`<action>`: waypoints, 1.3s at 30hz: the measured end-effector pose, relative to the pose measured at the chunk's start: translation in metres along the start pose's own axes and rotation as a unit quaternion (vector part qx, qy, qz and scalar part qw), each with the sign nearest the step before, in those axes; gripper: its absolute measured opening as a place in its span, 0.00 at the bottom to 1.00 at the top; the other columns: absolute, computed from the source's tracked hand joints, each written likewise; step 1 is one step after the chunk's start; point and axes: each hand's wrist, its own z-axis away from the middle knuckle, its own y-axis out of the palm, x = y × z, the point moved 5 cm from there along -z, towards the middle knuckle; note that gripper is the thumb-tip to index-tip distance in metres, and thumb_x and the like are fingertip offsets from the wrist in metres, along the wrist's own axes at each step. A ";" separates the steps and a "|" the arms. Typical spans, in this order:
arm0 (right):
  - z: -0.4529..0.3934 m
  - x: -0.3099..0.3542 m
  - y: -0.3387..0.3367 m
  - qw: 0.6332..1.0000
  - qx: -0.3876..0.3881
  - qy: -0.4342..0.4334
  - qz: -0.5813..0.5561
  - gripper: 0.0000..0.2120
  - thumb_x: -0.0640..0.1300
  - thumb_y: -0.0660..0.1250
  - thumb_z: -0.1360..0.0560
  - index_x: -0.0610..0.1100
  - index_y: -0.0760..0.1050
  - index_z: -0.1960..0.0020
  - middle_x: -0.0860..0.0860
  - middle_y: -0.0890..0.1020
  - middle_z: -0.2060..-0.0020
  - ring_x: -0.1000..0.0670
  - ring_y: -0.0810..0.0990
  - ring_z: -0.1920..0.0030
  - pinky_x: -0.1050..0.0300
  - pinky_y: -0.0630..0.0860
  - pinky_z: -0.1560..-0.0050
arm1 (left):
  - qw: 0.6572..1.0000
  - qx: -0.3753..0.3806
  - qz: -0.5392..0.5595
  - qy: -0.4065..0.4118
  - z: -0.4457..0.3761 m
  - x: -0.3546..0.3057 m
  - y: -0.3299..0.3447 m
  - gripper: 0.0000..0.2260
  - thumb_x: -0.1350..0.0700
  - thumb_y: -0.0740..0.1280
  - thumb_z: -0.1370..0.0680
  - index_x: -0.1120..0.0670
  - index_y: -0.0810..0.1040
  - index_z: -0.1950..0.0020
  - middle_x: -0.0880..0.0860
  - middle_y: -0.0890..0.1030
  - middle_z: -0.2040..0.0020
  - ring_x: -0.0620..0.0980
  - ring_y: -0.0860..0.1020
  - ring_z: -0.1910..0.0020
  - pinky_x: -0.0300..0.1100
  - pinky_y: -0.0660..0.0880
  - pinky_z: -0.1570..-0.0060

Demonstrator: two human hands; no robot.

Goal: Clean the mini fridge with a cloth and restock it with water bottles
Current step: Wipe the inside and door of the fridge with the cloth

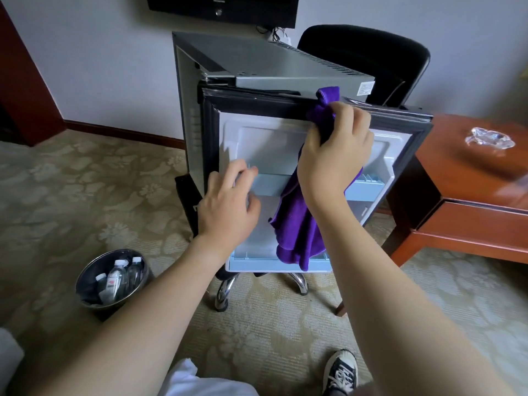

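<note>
Wiping looks to be the step in hand: the right hand (337,147), just right of the frame's centre, is bunched around the purple cloth (300,224) and presses its upper end against the dark seal along the top edge of the open fridge door (257,144). The rest of the cloth hangs loose down the white inner face of the door to its lowest shelf. The left hand (228,201), left of centre, rests with relaxed, spread fingers at the middle door shelf and holds nothing.

The mini fridge (257,64) stands in the upper centre of the frame. The water bottles (120,277) sit upright in a metal bucket (85,284) on the carpet at the lower left, well apart from the door.

The cloth is soft, light and limp, so a gathered fistful probably serves better than a corner, leaving less tail to drag. The bottles look like thin clear plastic, smooth and likely heavy for their size if full; the body just below the cap seems the surest hold. A glass ashtray (490,140) rests on the wooden tabletop (457,167) at the right.
</note>
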 end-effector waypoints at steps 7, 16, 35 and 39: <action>0.023 0.042 0.027 0.990 0.088 -0.104 -0.026 0.21 0.40 0.61 0.33 0.43 0.79 0.42 0.46 0.80 0.45 0.38 0.76 0.52 0.46 0.71 0.51 | 1.000 0.009 -0.011 -0.003 0.001 -0.004 -0.001 0.22 0.56 0.72 0.30 0.49 0.72 0.38 0.47 0.69 0.38 0.59 0.73 0.51 0.46 0.74 0.69; 0.030 0.076 0.040 0.974 0.143 -0.163 -0.064 0.22 0.37 0.62 0.34 0.43 0.80 0.42 0.49 0.81 0.47 0.41 0.76 0.50 0.48 0.71 0.49 | 0.999 -0.037 -0.001 0.012 0.000 -0.003 -0.002 0.24 0.59 0.71 0.34 0.52 0.67 0.41 0.48 0.68 0.41 0.60 0.74 0.56 0.42 0.66 0.72; 0.015 0.020 0.019 0.938 0.080 -0.315 0.123 0.21 0.36 0.62 0.32 0.47 0.82 0.44 0.48 0.81 0.47 0.41 0.75 0.51 0.49 0.69 0.56 | 0.999 0.013 -0.033 0.017 0.000 -0.003 -0.001 0.16 0.59 0.60 0.29 0.56 0.75 0.42 0.49 0.68 0.38 0.61 0.72 0.55 0.50 0.73 0.71; 0.007 0.004 0.008 0.943 0.060 -0.305 0.117 0.22 0.35 0.62 0.33 0.47 0.82 0.42 0.47 0.81 0.47 0.42 0.72 0.52 0.49 0.70 0.56 | 1.000 -0.006 -0.022 0.016 0.000 -0.004 0.004 0.19 0.57 0.56 0.28 0.56 0.75 0.38 0.51 0.71 0.38 0.60 0.71 0.52 0.52 0.75 0.66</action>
